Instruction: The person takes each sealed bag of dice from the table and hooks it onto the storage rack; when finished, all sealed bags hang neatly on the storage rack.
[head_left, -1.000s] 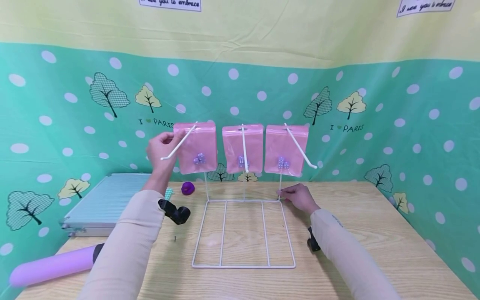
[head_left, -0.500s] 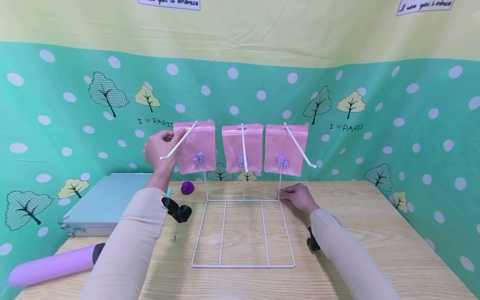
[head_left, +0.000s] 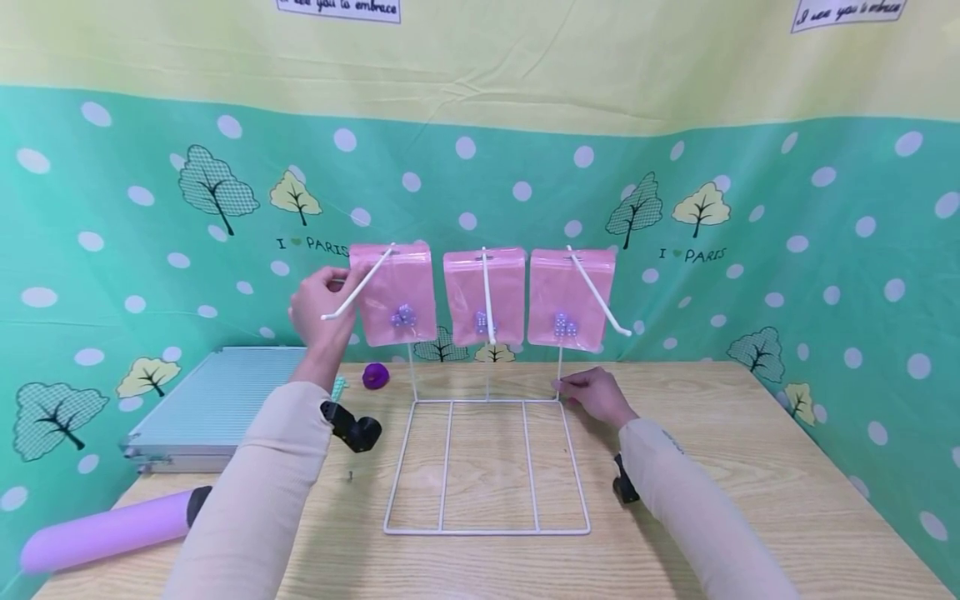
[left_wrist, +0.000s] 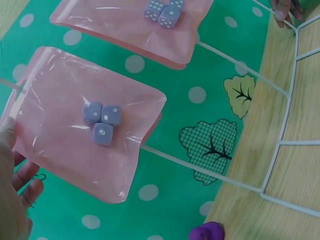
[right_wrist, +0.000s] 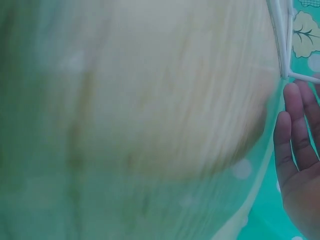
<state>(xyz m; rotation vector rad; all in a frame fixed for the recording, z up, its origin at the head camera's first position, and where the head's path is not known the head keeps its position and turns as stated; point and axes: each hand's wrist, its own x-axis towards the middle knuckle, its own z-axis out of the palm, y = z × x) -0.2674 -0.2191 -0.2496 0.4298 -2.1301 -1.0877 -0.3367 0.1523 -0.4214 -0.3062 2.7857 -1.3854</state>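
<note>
A white wire display rack [head_left: 487, 532] stands on the wooden table. From its prongs hang three pink zip bags, the left bag [head_left: 393, 287], the middle bag [head_left: 461, 287] and the right bag [head_left: 573, 287], with lilac dice [left_wrist: 102, 120] showing inside. My left hand [head_left: 318, 312] pinches the left bag by its upper left edge, thumb in front, as the left wrist view shows. Low at the rack's rear right corner, my right hand [head_left: 600, 393] pinches the upright wire. Its fingers [right_wrist: 297, 130] reach the wire corner in the right wrist view.
A ridged light-blue case [head_left: 217, 400] lies at the back left, with a lilac cylinder [head_left: 112, 531] in front. Behind the left forearm sits a purple rubber duck [left_wrist: 207, 231]. A tiny upright piece [head_left: 349, 476] stands left of the rack. Patterned cloth hangs behind the table.
The left bag has shifted slightly to the right at its lower edge, and its dice with it. The right hand keeps its place on the rack.
</note>
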